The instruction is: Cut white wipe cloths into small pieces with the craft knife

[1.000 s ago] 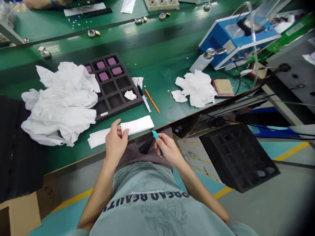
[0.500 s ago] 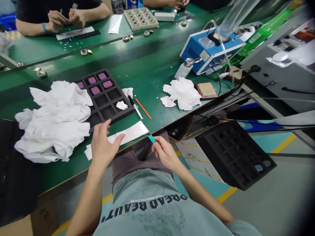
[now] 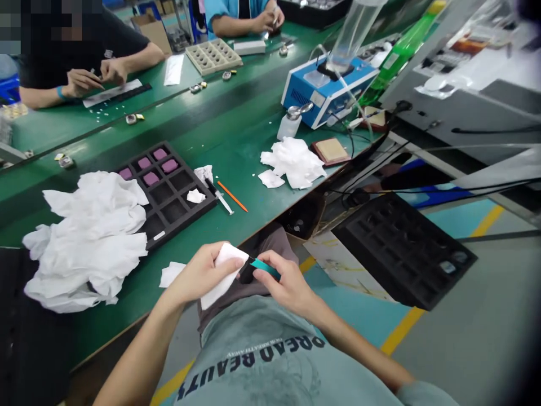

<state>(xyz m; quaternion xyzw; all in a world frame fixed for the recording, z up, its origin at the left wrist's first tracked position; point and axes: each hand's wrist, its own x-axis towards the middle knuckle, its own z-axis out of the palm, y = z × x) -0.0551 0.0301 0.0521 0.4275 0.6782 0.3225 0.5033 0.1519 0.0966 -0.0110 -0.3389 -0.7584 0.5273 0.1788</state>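
Observation:
My left hand [image 3: 207, 273] is closed on a folded white tissue [image 3: 216, 294], its thumb pressing near the tissue's upper corner. My right hand [image 3: 281, 279] pinches a slim teal-handled tool [image 3: 266, 268] with a thin dark tip, whose kind I cannot make out. That tip reaches the corner of the tissue beside my left thumb. Both hands are in front of the bench edge, above my lap. Another piece of white tissue [image 3: 172, 274] lies on the bench by my left wrist.
A black compartment tray [image 3: 186, 211] holds several purple pieces [image 3: 169, 165]. Crumpled white tissues [image 3: 91, 242] overlap its left side. Right of it lie a syringe [image 3: 224, 202] and an orange stick [image 3: 232, 196]. A blue machine [image 3: 319, 96] stands farther back. Co-workers' hands [image 3: 91, 79] work across the bench.
My left hand has closed on the folded tissue and lifted it off the bench toward my lap. The teal-handled tool stays in my right hand at its corner. The camera view has shifted.

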